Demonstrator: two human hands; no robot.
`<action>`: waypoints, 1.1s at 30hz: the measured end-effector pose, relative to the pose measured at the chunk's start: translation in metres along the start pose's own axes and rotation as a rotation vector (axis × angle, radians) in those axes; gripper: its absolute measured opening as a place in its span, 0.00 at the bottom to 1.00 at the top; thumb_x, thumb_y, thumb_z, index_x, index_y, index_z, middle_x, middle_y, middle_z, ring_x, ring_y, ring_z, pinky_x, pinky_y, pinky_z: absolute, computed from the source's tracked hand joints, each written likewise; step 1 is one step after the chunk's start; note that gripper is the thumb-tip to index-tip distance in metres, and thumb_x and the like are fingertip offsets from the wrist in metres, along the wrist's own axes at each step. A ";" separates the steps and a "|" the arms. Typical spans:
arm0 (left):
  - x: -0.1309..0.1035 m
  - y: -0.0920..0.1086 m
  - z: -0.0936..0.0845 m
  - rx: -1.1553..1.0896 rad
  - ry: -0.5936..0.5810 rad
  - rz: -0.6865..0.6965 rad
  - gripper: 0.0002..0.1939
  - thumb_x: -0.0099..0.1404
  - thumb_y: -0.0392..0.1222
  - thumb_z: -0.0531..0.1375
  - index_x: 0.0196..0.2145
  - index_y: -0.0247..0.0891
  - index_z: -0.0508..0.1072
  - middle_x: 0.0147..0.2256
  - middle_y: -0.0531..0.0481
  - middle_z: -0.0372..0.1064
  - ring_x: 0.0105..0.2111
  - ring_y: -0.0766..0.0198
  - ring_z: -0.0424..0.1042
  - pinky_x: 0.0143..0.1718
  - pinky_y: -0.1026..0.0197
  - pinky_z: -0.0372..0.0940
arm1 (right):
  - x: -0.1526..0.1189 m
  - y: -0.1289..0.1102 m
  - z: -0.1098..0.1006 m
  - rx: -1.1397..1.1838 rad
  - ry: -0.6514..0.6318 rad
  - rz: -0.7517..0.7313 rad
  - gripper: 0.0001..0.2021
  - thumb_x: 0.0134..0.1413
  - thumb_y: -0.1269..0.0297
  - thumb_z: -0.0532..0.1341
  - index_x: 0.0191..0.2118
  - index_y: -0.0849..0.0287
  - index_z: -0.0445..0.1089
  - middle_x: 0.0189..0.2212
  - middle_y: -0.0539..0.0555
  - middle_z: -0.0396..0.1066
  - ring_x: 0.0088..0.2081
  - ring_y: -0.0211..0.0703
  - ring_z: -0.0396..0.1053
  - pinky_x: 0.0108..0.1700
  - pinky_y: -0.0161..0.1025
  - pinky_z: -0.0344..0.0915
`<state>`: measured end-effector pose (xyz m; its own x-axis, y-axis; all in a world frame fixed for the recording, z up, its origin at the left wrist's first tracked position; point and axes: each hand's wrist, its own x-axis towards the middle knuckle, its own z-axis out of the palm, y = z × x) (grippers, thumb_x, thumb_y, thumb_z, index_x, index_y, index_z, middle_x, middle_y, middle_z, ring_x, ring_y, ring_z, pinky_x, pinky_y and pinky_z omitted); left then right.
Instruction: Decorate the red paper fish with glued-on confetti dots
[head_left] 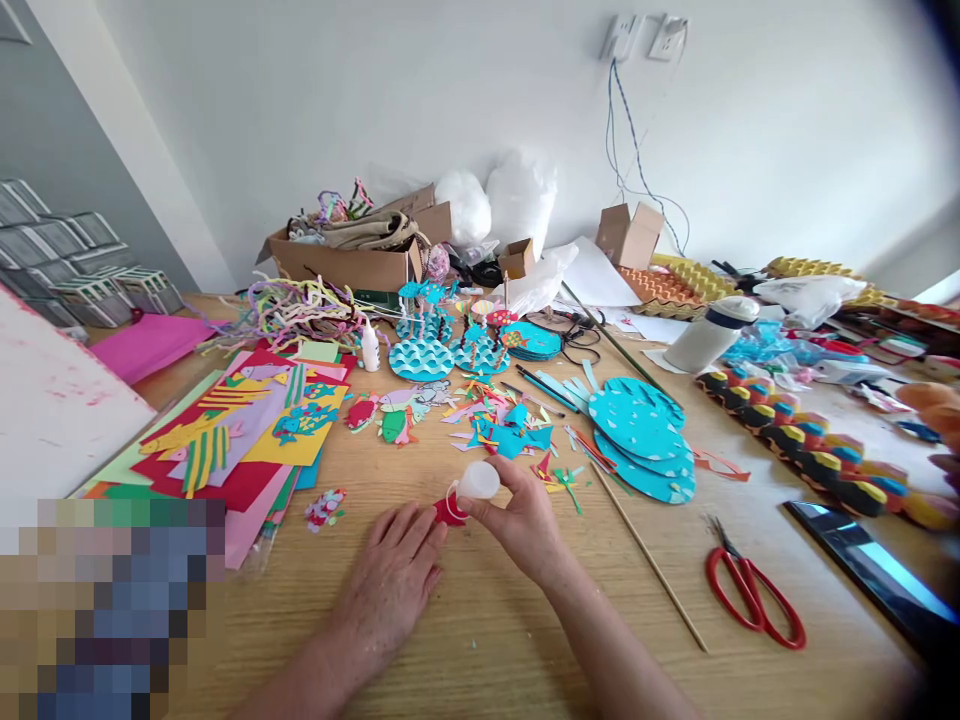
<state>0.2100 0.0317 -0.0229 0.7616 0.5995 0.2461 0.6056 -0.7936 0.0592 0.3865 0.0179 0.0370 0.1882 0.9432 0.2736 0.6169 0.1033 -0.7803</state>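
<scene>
Peeking between both hands (pixel 401 572) (pixel 527 522), red paper (pixel 448 513), part-hidden by a white bottle (pixel 480 481).

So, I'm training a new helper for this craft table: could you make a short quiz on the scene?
1. Which hand holds the translucent bottle?
a) Left
b) Right
c) Neither

2. True or false: the red-handled scissors lie to the left of the thin wooden stick.

3. Fill in: the small piece by the fingers of the left hand is ____ in colour.

Key:
1. b, the right hand.
2. False; they lie to its right.
3. Red.
</scene>
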 end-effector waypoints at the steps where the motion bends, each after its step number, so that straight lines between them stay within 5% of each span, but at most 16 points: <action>1: 0.000 0.000 0.000 -0.001 -0.001 -0.005 0.18 0.61 0.41 0.56 0.49 0.41 0.64 0.51 0.51 0.63 0.51 0.56 0.59 0.51 0.51 0.54 | 0.001 0.000 0.000 0.002 0.008 -0.007 0.07 0.41 0.63 0.63 0.24 0.59 0.64 0.23 0.48 0.67 0.26 0.39 0.63 0.29 0.33 0.56; 33: 0.001 0.000 -0.003 -0.025 -0.027 -0.005 0.18 0.61 0.40 0.55 0.50 0.40 0.64 0.51 0.50 0.64 0.52 0.56 0.59 0.51 0.50 0.55 | -0.007 -0.002 0.002 0.032 -0.077 0.009 0.09 0.42 0.62 0.64 0.26 0.58 0.64 0.23 0.47 0.66 0.27 0.38 0.63 0.28 0.32 0.56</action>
<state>0.2098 0.0315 -0.0195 0.7646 0.6060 0.2194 0.6039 -0.7926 0.0843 0.3825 0.0122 0.0353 0.1335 0.9654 0.2239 0.5902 0.1040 -0.8005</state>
